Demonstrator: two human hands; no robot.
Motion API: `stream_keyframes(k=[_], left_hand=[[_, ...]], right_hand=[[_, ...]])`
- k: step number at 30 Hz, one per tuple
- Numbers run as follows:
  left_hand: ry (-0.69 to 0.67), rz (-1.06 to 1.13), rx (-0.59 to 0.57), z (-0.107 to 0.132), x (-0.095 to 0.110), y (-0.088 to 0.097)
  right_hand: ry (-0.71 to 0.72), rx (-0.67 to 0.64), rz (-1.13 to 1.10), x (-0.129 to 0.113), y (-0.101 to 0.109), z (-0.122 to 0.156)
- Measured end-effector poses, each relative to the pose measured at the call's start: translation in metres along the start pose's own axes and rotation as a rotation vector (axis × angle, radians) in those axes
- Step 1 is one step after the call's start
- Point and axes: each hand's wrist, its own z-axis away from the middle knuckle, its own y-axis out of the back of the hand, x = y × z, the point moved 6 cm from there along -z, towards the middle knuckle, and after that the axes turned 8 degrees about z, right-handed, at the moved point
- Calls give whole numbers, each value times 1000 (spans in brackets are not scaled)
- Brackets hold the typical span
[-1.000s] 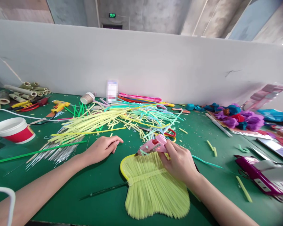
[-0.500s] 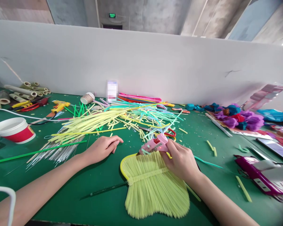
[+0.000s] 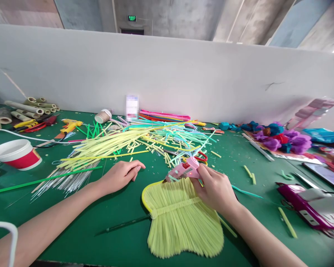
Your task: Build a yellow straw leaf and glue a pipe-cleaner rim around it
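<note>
My right hand (image 3: 215, 189) grips a pink hot glue gun (image 3: 185, 170) whose nozzle points left, down at the upper edge of a yellow-green fan-shaped piece (image 3: 183, 230). Fuzzy strips form this piece, which has a yellow rim at its upper left and a raised band across it. A thin dark green stick (image 3: 128, 223) extends from its left side. To the left, my left hand (image 3: 122, 176) rests on the green table, loosely bent with the index finger stretched out, and I see nothing in it. My right fingers are partly hidden behind the glue gun.
Loose yellow and turquoise fuzzy stems (image 3: 111, 142) lie piled behind my hands. Metal wires (image 3: 66, 181) and a paper cup (image 3: 15, 155) are at left, near a yellow glue gun (image 3: 71, 125). A purple power strip (image 3: 308, 209) sits at right. A white partition (image 3: 167, 74) rises behind.
My right hand and the pink glue gun have shifted very slightly, the nozzle still at the fan piece's upper edge. My left hand stays where it was.
</note>
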Motion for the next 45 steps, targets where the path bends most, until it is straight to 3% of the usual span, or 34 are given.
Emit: stream_keyframes(k=[29,45], left_hand=[[-10,-4,6,-1,1,0],[-15,4,10,-1,7,2]], right_hand=[[30,16,-10,8,3,-3],[-103,28,10,15,4,-2]])
